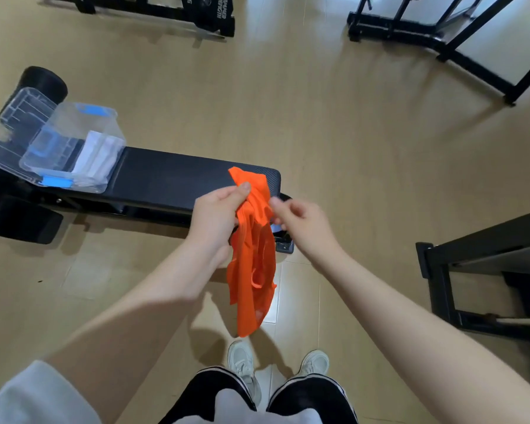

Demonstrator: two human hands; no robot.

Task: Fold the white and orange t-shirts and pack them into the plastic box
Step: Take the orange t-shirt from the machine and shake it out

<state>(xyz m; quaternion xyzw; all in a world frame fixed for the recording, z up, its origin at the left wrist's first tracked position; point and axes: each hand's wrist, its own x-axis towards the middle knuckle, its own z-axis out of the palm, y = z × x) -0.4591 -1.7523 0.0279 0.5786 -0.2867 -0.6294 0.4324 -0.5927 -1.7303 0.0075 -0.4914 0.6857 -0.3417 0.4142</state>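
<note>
A: Where is the orange t-shirt (251, 255) now?

B: It hangs in the air, bunched, in front of the near end of the black tabletop (172, 179). The left hand (218, 218) grips its upper part, with thumb and fingers curled around the cloth. The right hand (300, 221) is just beside the cloth with curled fingers. It seems to pinch an edge, but I cannot tell for sure.

A: And the white one?

B: Something white and folded lies already inside the plastic box (74, 148), which stands at the far left end of the tabletop. The lid (22, 111) is off and lies behind the box.

A: So what is the step in hand?

B: I think it is opening the orange shirt so it can be folded. To do it well, each hand should find one shoulder seam, then pull apart until the cloth hangs flat. After that, lay it on the free part of the tabletop, smooth it, and fold it narrow enough for the box. If the cloth stays twisted, the fold will be thick and uneven.
</note>
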